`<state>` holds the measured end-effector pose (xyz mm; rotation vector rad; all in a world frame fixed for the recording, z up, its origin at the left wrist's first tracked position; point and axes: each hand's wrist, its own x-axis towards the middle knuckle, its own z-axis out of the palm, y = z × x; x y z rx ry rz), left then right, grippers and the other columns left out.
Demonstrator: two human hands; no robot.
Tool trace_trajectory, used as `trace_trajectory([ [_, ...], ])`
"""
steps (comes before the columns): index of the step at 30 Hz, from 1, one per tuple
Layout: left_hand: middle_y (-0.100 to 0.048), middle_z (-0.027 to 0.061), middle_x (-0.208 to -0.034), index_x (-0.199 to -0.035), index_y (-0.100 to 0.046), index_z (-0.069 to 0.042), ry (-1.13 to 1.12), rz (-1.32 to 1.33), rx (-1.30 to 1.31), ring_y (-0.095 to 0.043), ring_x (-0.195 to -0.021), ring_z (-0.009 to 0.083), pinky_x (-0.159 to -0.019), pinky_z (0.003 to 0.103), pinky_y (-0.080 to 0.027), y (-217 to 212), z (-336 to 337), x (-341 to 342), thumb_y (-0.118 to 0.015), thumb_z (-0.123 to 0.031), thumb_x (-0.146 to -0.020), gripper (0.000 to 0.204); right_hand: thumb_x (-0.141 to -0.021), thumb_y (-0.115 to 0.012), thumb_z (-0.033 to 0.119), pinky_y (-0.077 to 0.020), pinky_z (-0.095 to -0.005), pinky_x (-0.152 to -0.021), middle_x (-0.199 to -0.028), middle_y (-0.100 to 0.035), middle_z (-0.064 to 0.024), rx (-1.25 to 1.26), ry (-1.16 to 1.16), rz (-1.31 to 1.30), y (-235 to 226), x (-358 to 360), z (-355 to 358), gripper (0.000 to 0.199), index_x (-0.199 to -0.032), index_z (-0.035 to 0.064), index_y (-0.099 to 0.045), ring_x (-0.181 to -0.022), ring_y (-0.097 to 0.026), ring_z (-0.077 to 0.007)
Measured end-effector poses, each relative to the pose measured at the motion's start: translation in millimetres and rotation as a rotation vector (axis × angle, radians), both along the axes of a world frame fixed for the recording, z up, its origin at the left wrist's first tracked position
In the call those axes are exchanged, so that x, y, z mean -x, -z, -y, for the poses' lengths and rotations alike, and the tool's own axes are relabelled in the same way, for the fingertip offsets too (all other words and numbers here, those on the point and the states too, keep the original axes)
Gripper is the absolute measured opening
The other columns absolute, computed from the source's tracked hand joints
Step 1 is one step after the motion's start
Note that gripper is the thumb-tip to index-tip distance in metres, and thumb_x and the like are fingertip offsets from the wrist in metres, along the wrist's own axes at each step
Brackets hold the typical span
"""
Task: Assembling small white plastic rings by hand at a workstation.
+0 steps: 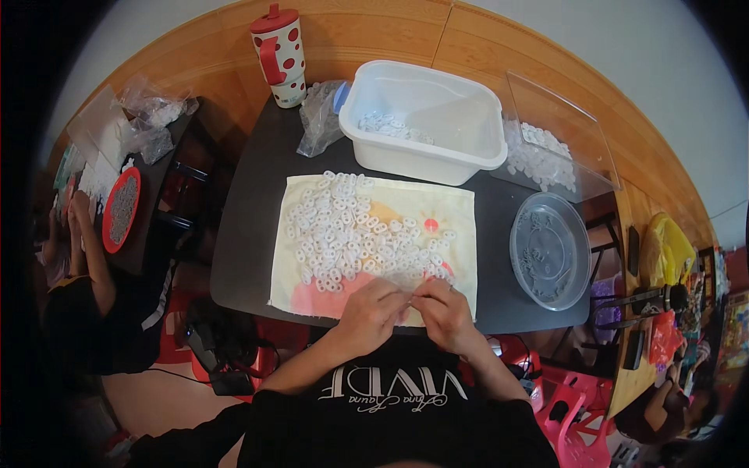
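Observation:
Many small white plastic pieces point(335, 230), each with two round holes, lie heaped on a pale yellow towel point(462, 204) with pink and orange patches. At the towel's near edge my left hand point(370, 313) and my right hand point(447, 313) meet, fingertips pinched together. Whatever sits between those fingertips is too small and too covered to make out. The nearest white pieces lie just beyond my fingers.
Beyond the towel stands a white tub point(421, 152) holding some white pieces. To the right are a clear box point(597, 148) of white parts and a round clear bowl point(576, 269) with small grey bits. A spotted tumbler point(281, 62) stands far left. Another person's arm point(94, 253) shows at left.

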<state>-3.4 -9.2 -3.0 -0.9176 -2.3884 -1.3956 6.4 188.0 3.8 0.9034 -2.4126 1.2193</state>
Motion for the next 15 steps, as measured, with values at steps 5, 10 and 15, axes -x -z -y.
trace_trajectory([
  [5,-0.063,0.0132,-0.090,-0.098,-0.069,0.002,0.049,-0.011,0.043,-0.063,-0.080,0.0319,-0.067,0.039,-0.052,0.6,3.2,0.4,-0.068,0.007,-0.075,0.024,-0.070,-0.066,-0.011,-0.0511,-0.0395,-0.070,-0.096,-0.062,-0.0146,-0.048,-0.021,-0.030,0.3,-1.0,-0.1,0.023,-0.092,-0.0037,-0.065,-0.082,-0.063,-0.0334],
  [10,-0.062,0.0135,-0.090,-0.096,-0.068,0.003,0.052,-0.035,0.034,-0.062,-0.081,0.0324,-0.068,0.040,-0.051,4.8,1.3,0.5,-0.067,0.008,-0.074,0.022,-0.070,-0.064,-0.010,-0.0506,-0.0400,-0.071,-0.098,-0.060,-0.0151,-0.098,-0.038,-0.039,0.9,-1.1,-0.1,0.024,-0.092,-0.0040,-0.064,-0.084,-0.061,-0.0331],
  [15,-0.060,0.0140,-0.092,-0.093,-0.066,0.004,0.062,0.007,0.069,-0.061,-0.085,0.0330,-0.070,0.040,-0.051,5.2,1.1,-0.9,-0.066,0.009,-0.074,0.020,-0.067,-0.063,-0.008,-0.0501,-0.0400,-0.072,-0.097,-0.057,-0.0154,-0.099,-0.066,-0.039,4.0,0.2,-0.7,0.026,-0.093,-0.0050,-0.062,-0.084,-0.059,-0.0335],
])
